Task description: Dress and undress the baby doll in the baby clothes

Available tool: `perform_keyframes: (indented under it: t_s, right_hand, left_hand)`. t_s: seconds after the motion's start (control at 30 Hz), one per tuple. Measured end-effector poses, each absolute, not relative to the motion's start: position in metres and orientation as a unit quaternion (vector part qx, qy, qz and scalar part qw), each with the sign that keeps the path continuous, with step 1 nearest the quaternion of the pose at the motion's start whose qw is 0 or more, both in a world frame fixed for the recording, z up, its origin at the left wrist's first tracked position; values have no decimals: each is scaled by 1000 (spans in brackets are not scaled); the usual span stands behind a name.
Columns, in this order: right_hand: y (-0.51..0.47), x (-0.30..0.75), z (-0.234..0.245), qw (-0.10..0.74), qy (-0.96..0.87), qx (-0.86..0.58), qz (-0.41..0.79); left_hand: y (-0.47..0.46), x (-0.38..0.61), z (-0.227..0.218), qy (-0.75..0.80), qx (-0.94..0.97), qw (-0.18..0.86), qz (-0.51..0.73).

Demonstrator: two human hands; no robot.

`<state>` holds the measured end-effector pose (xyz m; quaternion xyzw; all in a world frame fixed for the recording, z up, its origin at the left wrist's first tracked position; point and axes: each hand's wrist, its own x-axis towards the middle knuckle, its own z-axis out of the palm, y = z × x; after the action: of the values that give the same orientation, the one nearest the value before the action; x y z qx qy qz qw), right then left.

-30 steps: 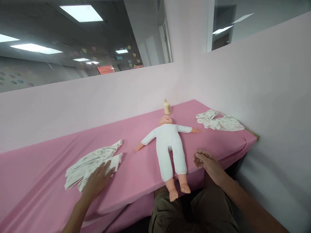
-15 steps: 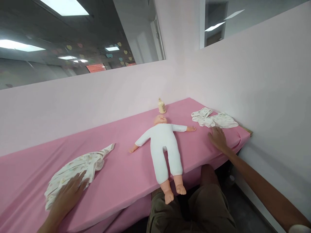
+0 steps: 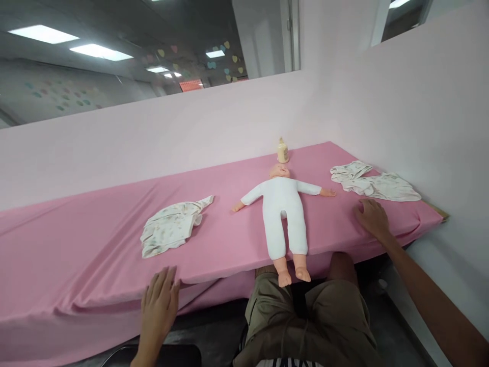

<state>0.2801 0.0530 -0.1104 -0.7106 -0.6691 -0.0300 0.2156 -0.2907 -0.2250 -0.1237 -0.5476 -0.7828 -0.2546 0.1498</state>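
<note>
A baby doll (image 3: 284,211) in a white bodysuit lies on its back on the pink-covered table (image 3: 95,239), arms spread, feet hanging over the front edge. My left hand (image 3: 159,303) rests flat on the table's front edge, fingers stretched out, holding nothing. My right hand (image 3: 372,218) lies palm down on the pink cloth, right of the doll and just in front of a crumpled patterned garment (image 3: 376,183). A second patterned garment (image 3: 171,229) lies left of the doll, apart from my left hand.
A small cream bottle (image 3: 282,151) stands behind the doll's head near the pale pink partition wall (image 3: 171,137). The table ends at the right-hand wall (image 3: 439,117). My lap in olive shorts (image 3: 305,321) is below the table's edge.
My left hand has left the patterned garment and come back to the table's front edge. My right hand stays near the right garment. The view has swung left.
</note>
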Motion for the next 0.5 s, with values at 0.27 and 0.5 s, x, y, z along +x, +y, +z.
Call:
perform_keyframes:
  t_s: [0.27,0.5]
  right_hand:
    - [55,277,-110,214,-667,-711,-59]
    - [92,308,-92,206,-653,-700,-205]
  left_hand:
    - [-242,-257,-132,-756,-558,240,-245]
    - [-228,-257,-131,-715,-543,270,-348]
